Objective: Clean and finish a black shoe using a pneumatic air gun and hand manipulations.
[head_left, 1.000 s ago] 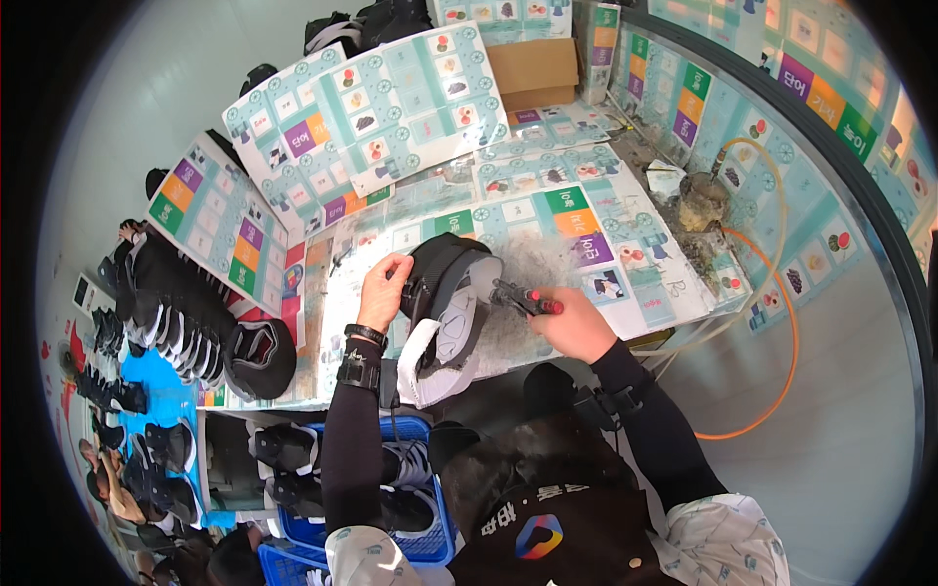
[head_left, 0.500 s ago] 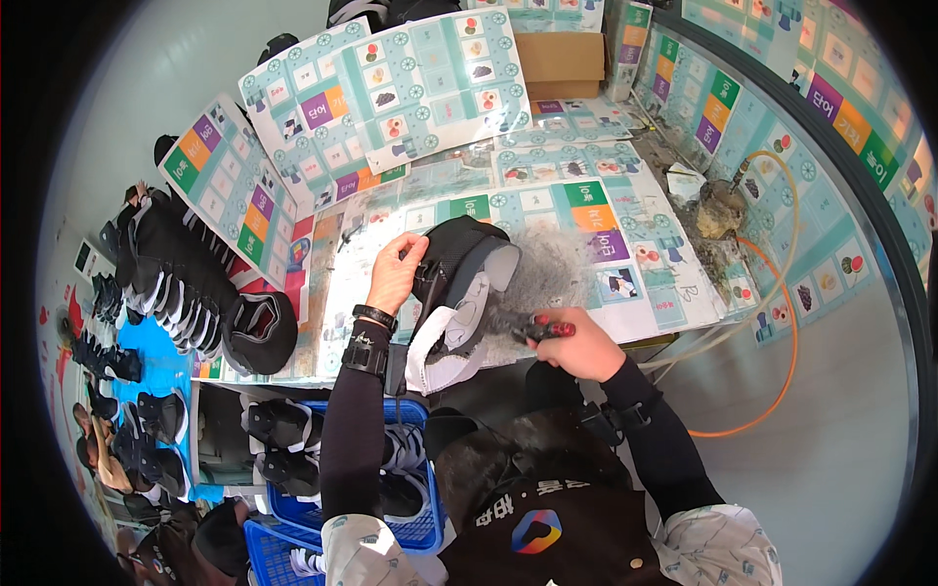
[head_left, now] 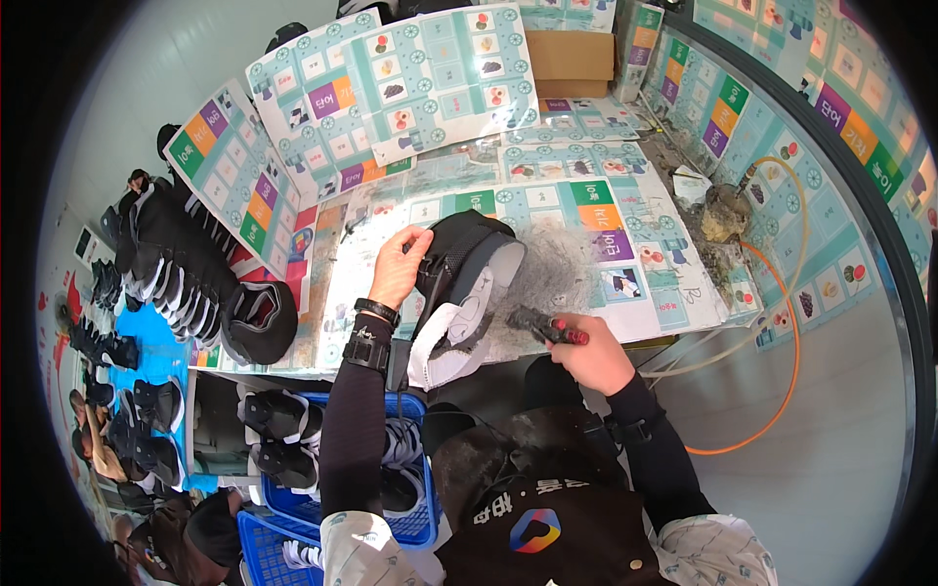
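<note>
A black mesh shoe [head_left: 451,259] with a grey lining and a white sole [head_left: 442,344] lies tilted on its side at the front edge of the covered table. My left hand [head_left: 398,266] grips its left upper side with closed fingers. In my right hand [head_left: 594,354] is a small dark tool [head_left: 532,323] with red parts by the grip and a residue-crusted front. Fingers wrap round it, and its tip points at the shoe's sole from the right, with a gap between them. Grey speckled residue covers the paper behind the tool.
Printed boards [head_left: 445,83] stand along the back, with a cardboard box [head_left: 572,64] beside them. Black shoes [head_left: 259,322] line the left side. Blue baskets [head_left: 420,523] with shoes sit below the table. An orange hose [head_left: 793,376] loops at right near a crusted lump [head_left: 727,210].
My right hand and the tool have drawn slightly right, away from the shoe, and the tool's tip is more tilted up. My left hand keeps its hold. The whole view has shifted a little.
</note>
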{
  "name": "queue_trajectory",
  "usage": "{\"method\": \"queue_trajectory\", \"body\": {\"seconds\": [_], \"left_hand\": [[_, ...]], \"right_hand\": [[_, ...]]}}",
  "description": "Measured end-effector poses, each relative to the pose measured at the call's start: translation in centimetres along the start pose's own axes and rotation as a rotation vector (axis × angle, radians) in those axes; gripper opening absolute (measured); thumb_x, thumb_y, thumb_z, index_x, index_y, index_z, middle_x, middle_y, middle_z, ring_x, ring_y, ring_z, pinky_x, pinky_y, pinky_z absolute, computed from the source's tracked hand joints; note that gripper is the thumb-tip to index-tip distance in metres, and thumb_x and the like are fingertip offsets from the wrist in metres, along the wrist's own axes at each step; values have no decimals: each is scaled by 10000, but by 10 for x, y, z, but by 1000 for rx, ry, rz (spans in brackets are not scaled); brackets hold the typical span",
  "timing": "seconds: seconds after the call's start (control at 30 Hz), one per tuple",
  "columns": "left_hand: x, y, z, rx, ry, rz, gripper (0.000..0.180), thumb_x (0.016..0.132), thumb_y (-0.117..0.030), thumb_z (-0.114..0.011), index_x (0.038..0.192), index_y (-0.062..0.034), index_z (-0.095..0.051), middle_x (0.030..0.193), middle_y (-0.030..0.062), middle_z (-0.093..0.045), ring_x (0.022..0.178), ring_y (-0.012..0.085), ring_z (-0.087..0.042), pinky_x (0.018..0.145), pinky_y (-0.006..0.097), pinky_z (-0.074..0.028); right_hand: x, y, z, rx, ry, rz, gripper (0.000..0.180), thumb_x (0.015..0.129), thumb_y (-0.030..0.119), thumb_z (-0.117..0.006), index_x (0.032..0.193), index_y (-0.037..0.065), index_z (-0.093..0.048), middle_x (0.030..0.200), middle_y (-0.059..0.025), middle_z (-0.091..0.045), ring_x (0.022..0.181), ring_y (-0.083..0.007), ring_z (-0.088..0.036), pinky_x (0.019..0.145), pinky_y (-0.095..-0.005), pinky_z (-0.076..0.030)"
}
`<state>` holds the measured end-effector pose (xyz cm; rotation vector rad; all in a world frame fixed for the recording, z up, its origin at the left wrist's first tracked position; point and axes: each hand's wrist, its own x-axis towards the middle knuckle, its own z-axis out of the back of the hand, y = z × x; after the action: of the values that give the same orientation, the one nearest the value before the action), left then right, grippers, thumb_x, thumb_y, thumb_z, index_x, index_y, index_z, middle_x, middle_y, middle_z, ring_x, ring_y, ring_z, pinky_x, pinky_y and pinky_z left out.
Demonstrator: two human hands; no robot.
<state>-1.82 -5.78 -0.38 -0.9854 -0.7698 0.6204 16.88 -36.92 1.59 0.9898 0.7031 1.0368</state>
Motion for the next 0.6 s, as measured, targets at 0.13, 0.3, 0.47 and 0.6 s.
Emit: {"method": "queue_trajectory", "body": {"seconds": [0.13,0.3,0.47,0.6], "left_hand": [[0,-2,1,1,-18,-10,209,1081,-225,-682,996,-34,-697,882,-74,-596,853,51,-493,800,230,-418],[-1,-26,3,-55,-16,17,197,1055,-215,-720,989,-30,-709,861,-54,-598,830,65,-500,774,247,-432],[-6,-141,6,611,194,-798,165,887,-223,-826,937,-92,-740,856,49,-609,925,282,-581,897,399,-451],[-17,-119,-16,715,367,-888,151,859,-231,-831,921,-121,-746,866,54,-592,1012,331,-567,936,455,-454]], "right_hand": [[-3,-4,-9,196,137,5,91,807,29,-656,884,-20,-660,694,-31,-605,601,-108,-553,581,-290,-437],[-11,1,6,346,210,-90,225,835,38,-644,1046,-18,-698,834,-29,-716,658,-98,-604,559,-263,-467],[-30,-20,54,456,-101,-68,446,847,-3,-622,1290,-37,-660,1069,-37,-774,674,-84,-604,528,-233,-468],[-46,-20,80,490,-224,-62,476,826,-27,-592,1297,-43,-664,1059,-47,-771,700,-70,-595,525,-229,-447]]}}
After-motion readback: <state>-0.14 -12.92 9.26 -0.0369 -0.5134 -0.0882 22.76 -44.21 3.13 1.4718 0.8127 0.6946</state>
